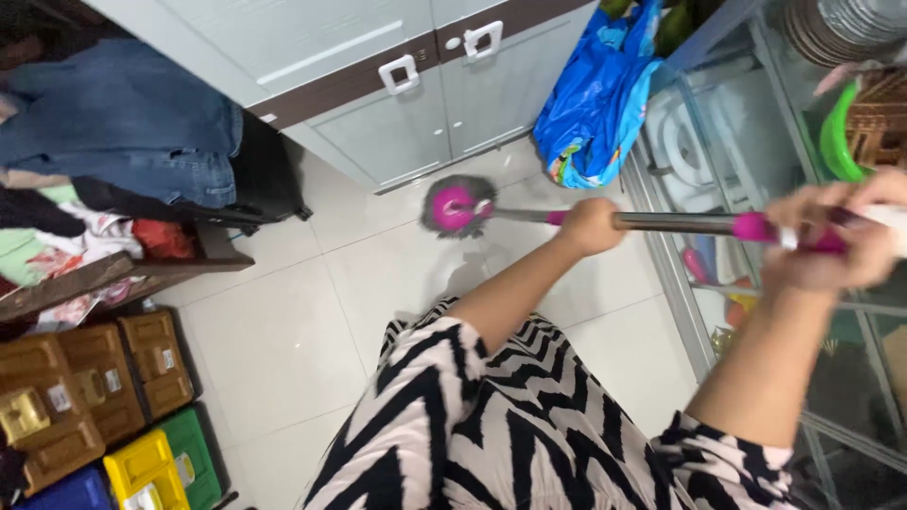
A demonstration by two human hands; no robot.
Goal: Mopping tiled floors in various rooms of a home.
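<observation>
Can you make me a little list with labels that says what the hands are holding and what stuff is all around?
left hand: wrapped around the metal mop pole, partway down
right hand: gripping the upper end of the pole near its pink grip, blurred
mop head: grey strands with a pink hub, on the white tiled floor
ahead of the mop: white cabinet doors
right of the cabinet: blue plastic bag
far left: jeans draped over a pile
lower left: brown, yellow and green boxes

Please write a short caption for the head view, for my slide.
Both hands, left and right, grip a mop over white floor.
</observation>
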